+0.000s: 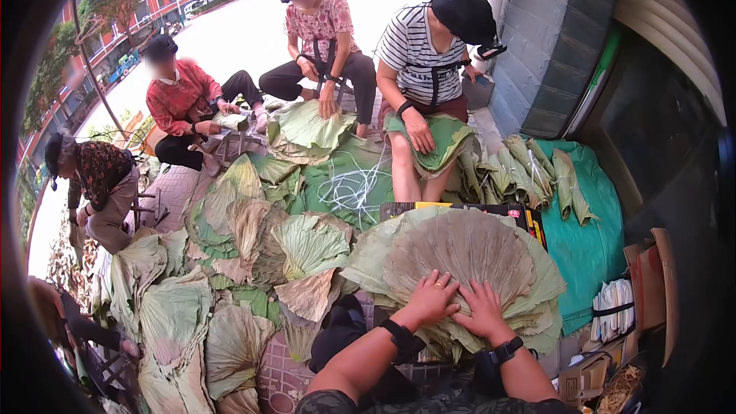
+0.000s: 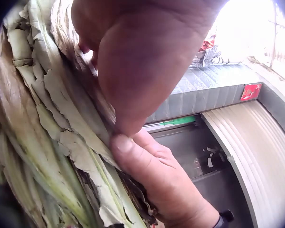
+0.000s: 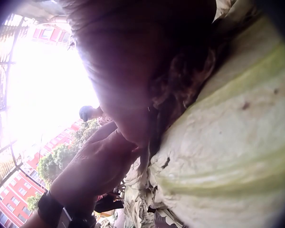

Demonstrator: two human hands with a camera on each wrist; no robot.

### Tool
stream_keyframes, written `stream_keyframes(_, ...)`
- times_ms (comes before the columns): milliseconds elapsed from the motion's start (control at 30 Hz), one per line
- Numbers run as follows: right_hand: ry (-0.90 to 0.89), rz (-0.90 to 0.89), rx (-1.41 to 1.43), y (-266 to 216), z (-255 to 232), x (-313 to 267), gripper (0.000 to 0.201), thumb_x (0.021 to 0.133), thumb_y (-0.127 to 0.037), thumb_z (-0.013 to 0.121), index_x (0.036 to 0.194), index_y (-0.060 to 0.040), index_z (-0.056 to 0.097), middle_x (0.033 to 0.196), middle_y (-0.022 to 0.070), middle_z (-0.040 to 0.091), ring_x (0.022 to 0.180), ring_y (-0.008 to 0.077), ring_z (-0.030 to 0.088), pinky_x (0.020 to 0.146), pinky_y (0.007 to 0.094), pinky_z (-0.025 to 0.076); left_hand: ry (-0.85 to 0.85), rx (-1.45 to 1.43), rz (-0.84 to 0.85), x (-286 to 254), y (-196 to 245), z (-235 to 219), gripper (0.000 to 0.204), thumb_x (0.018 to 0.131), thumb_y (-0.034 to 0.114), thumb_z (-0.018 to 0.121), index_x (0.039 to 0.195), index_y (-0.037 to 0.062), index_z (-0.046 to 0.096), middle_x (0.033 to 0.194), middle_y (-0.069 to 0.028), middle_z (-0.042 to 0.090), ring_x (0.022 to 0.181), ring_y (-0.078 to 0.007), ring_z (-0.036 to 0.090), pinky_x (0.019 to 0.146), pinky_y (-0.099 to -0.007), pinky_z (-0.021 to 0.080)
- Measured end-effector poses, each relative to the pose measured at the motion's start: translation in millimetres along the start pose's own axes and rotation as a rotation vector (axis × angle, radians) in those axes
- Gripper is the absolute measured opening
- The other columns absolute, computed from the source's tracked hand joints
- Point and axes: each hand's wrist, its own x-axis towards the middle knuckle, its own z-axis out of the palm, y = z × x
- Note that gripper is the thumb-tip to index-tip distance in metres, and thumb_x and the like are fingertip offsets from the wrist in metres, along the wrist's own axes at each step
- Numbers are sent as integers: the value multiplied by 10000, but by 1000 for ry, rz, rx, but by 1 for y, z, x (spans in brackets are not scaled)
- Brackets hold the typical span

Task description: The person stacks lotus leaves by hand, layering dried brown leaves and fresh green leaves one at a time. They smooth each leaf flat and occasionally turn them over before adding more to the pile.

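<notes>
A thick stack of round, dried lotus leaves (image 1: 468, 249) lies in front of me on a dark crate. Both my hands lie flat on its near side, fingers spread, side by side. My left hand (image 1: 433, 297), with a ring and a black wristband, presses the leaf surface just left of my right hand (image 1: 483, 310), which has a watch on its wrist. In the left wrist view my left hand (image 2: 142, 61) rests on the layered leaf edges (image 2: 42, 118), and the right hand (image 2: 156, 180) touches it. In the right wrist view my right hand (image 3: 128, 71) rests on a pale green leaf (image 3: 228, 142).
Loose lotus leaves (image 1: 230, 261) cover the ground to the left. Several seated people (image 1: 418, 61) work with leaves further off. A green tarp (image 1: 590, 230) holds folded leaf bundles (image 1: 529, 169). White string (image 1: 353, 188) lies in the middle, cardboard boxes (image 1: 644, 276) stand at the right.
</notes>
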Motion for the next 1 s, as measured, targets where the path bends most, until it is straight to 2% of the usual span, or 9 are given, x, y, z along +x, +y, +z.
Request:
stream_keyframes(133, -15, 3, -10, 0, -1, -1, 701, 702, -503, 619, 1313, -216, 429, 1379, 143, 355, 1281, 416, 261, 1022, 534, 202, -56, 16, 6, 3, -1, -7, 593, 783, 424, 578, 1257, 86, 469, 1352, -181, 382, 1246, -423, 334, 991, -502, 314)
stream_keyframes(200, -13, 3, -18, -2, -2, -1, 696, 706, -501, 615, 1312, -212, 430, 1382, 142, 350, 1283, 411, 261, 1025, 525, 203, -31, -15, -14, 4, 0, -7, 543, 778, 411, 589, 1213, 94, 515, 1324, -177, 418, 1251, -400, 334, 985, -508, 309)
stream_keyframes(233, -21, 40, -22, -4, -4, -3, 696, 706, -501, 615, 1312, -212, 430, 1382, 142, 350, 1283, 411, 261, 1025, 525, 203, -55, -36, 8, 4, 2, -7, 543, 778, 411, 589, 1213, 94, 515, 1324, -177, 418, 1251, -400, 334, 985, -508, 309)
stream_keyframes(567, 14, 3, -16, -4, -1, -2, 676, 707, -492, 620, 1293, -199, 454, 1381, 149, 348, 1275, 417, 275, 1025, 512, 219, -37, -34, -25, 6, 0, -9, 539, 779, 412, 588, 1210, 96, 523, 1316, -175, 427, 1244, -392, 346, 995, -489, 304)
stream_keyframes(633, 14, 2, -21, -5, -2, -2, 679, 705, -491, 622, 1295, -201, 452, 1381, 149, 348, 1274, 417, 277, 1024, 511, 219, -16, -32, -3, 6, 0, -10, 549, 767, 388, 616, 1201, 66, 521, 1288, -204, 446, 1207, -451, 368, 986, -471, 328)
stream_keyframes(1000, -27, 27, -17, -6, -2, -1, 691, 704, -488, 621, 1308, -209, 434, 1391, 131, 333, 1293, 397, 246, 1028, 532, 188, 18, -26, 15, 5, -2, -9, 538, 754, 381, 629, 1181, 69, 531, 1274, -195, 459, 1192, -447, 387, 955, -483, 350)
